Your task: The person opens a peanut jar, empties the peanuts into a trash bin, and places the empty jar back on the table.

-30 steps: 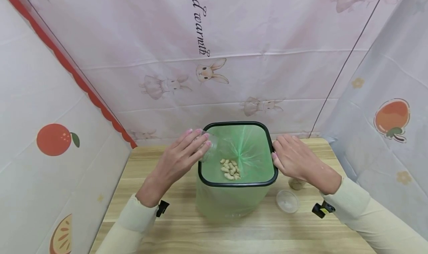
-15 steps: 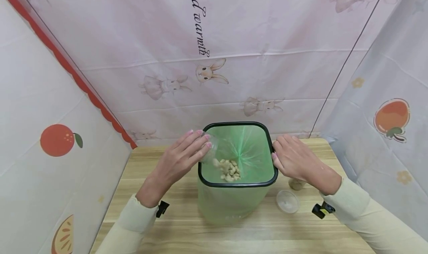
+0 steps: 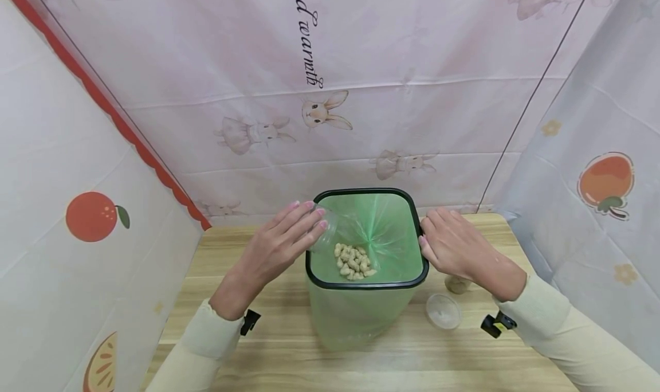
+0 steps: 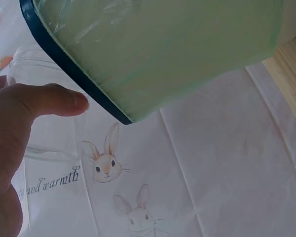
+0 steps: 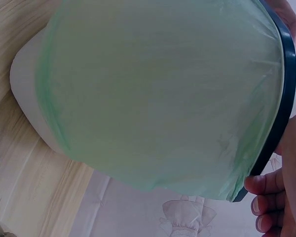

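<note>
A bin with a black rim (image 3: 361,285) and a green plastic bag lining it stands on the table. Inside, a small heap of peanuts in shells (image 3: 353,262) lies on the liner. My left hand (image 3: 278,243) grips a clear plastic jar (image 3: 326,231), tipped over the bin's left edge. In the left wrist view the thumb (image 4: 59,100) lies along the clear jar (image 4: 52,128), which looks empty there. My right hand (image 3: 456,243) holds the bin's right rim, and in the right wrist view its fingers (image 5: 266,197) curl at the dark rim (image 5: 286,84).
A clear round lid (image 3: 443,311) lies on the wooden table (image 3: 268,346), right of the bin. Behind it, partly under my right hand, stands a small jar with light contents (image 3: 456,283). Printed cloth (image 3: 361,122) hangs close behind the table and on both sides.
More peanuts have dropped from the jar into the bin, so the heap has grown. The hanging part of the green bag has shifted slightly. Both hands stay nearly where they were.
</note>
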{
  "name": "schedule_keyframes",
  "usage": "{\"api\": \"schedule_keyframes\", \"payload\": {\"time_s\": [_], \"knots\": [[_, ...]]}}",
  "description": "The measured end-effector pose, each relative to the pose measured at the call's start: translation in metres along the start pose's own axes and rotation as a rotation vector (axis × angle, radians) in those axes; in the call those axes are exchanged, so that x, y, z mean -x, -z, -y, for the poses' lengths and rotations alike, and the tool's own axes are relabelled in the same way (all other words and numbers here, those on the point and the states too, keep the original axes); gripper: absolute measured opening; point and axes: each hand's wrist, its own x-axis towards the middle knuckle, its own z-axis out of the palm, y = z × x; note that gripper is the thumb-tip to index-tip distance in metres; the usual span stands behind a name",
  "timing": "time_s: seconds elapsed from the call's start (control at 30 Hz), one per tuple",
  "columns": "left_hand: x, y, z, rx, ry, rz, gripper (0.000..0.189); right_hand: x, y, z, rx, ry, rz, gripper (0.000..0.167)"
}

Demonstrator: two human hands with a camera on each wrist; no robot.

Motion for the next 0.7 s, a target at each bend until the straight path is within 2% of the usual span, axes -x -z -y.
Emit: {"api": "schedule_keyframes", "payload": {"time_s": [0.17,0.7], "knots": [[0.0005,0.0003,0.0002,-0.009,-0.001,0.011,0.041,-0.0005,0.0003,0.0002,-0.001,-0.001,0.002,0.022],[0.0004,0.0002,0.0006,-0.017,0.033,-0.031,0.038,-0.0014,0.0019,0.0006,-0.007,-0.017,0.031,0.022]]}}
